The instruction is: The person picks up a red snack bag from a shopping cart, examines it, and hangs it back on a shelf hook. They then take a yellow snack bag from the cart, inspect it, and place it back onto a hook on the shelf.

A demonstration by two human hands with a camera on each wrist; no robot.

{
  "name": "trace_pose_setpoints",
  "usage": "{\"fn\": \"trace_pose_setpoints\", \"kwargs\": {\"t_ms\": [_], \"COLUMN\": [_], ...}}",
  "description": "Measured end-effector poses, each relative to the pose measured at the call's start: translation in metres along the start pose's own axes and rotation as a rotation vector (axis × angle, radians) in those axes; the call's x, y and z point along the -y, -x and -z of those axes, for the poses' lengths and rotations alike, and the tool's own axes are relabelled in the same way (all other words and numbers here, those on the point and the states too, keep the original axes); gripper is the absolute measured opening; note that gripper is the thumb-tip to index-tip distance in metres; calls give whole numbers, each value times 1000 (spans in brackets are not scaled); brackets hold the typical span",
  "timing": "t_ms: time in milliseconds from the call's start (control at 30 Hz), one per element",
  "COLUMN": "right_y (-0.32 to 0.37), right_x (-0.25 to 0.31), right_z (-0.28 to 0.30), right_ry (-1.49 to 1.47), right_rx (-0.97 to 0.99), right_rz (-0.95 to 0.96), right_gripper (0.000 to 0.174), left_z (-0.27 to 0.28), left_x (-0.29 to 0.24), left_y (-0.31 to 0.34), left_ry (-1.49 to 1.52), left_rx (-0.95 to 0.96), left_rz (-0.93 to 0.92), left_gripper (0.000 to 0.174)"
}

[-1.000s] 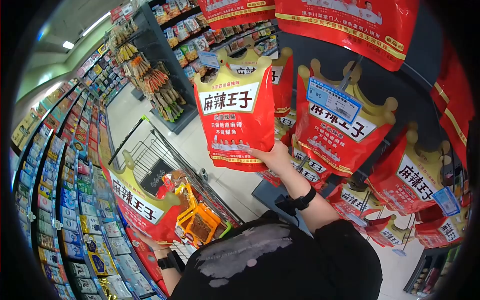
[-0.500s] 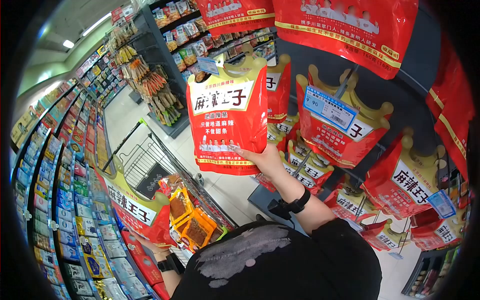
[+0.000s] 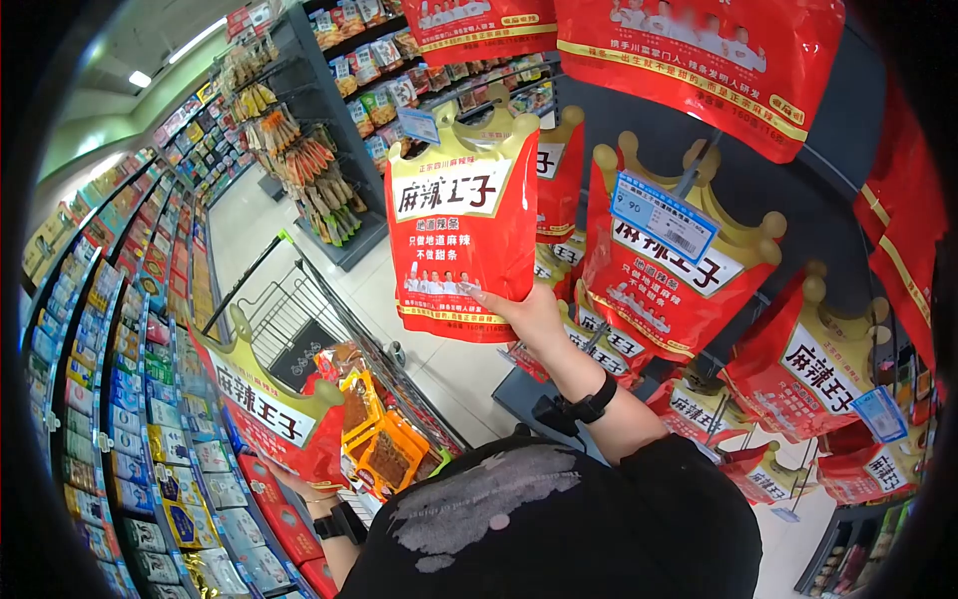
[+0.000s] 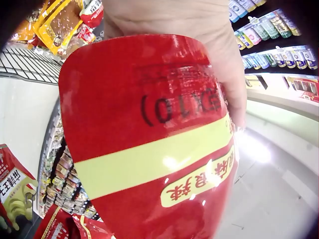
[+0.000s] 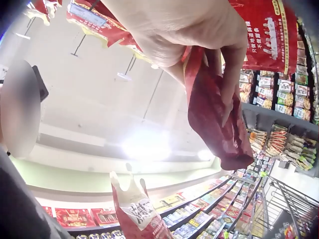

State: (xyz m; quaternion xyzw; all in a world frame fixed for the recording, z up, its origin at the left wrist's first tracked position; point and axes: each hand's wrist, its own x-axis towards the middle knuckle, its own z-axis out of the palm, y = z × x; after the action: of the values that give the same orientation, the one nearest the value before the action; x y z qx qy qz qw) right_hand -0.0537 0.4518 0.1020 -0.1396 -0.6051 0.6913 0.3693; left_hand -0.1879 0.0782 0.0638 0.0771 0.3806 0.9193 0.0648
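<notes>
My right hand (image 3: 524,317) grips a red snack bag (image 3: 461,235) by its lower right corner, thumb on the printed front and fingers behind. The bag has a gold crown-shaped top and stands upright before me, a blue price tag (image 3: 419,127) at its upper left. In the right wrist view, the fingers (image 5: 229,89) curl round the bag's dark red underside (image 5: 214,119). Low on the left, my left hand (image 3: 304,486) holds a matching bag (image 3: 274,404), tilted, beside the shopping cart (image 3: 289,299). Its red bottom (image 4: 149,114) fills most of the left wrist view.
Orange-framed snack packs (image 3: 389,449) lie in the cart. More red crown-topped bags (image 3: 689,250) hang from hooks on the dark rack at right. Long shelves of packaged goods (image 3: 130,399) line the left side. Another rack with hanging packets (image 3: 304,160) stands farther along the aisle.
The bag in my right hand shifts a little left, then back right. The left-hand bag drifts slightly left over the second. Both hands keep their hold.
</notes>
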Motion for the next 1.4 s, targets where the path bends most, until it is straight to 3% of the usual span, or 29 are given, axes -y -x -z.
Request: {"fn": "trace_pose_setpoints", "kwargs": {"t_ms": [167,233,400,467,533,667,767,833,933,967,1067,1100,1233,1400], "right_y": [-11,-12,-34,-47,-72,-93,-86,-94,-102,-95,-101,-94,-75,-67], "right_x": [-19,-13,-19,-23,-46,-47,-6,-11,-13,-11,-50,-52,-64,-68], "right_z": [9,12,22,28,41,51,42,46,46,42,57,54,51,43], "right_ry": [-34,-80,-165,-198,64,28,-151,-306,-176,-48,216,270,338,107], "right_rx": [-88,-97,-181,-196,-261,-344,-389,-380,-433,-526,-430,-425,-323,-368], "right_rz": [7,-11,-45,-74,29,65,29,36,39,123,49,157,108,47], "right_gripper": [38,36,31,36,43,42,48,57,53,48,42,39,34,33], "left_z": [27,14,0,-1,-4,-6,12,24,24,21,29,36,63,91], "left_x": [1,-1,-2,-3,-5,-6,-6,-8,-11,-12,-15,-15,-22,-34], "left_y": [-3,1,9,10,12,15,14,14,17,18,17,16,7,-15], "left_ry": [98,117,18,43,65,54,67,75,66,55,65,85,62,36], "left_rx": [25,27,-155,-175,-196,-178,-144,-123,-136,-156,-171,-165,-112,-90], "left_rz": [14,24,-33,-17,-1,-5,16,34,44,26,11,15,37,46], "left_gripper": [77,77,79,80,80,81,82,82,83,84,83,81,80,77]}}
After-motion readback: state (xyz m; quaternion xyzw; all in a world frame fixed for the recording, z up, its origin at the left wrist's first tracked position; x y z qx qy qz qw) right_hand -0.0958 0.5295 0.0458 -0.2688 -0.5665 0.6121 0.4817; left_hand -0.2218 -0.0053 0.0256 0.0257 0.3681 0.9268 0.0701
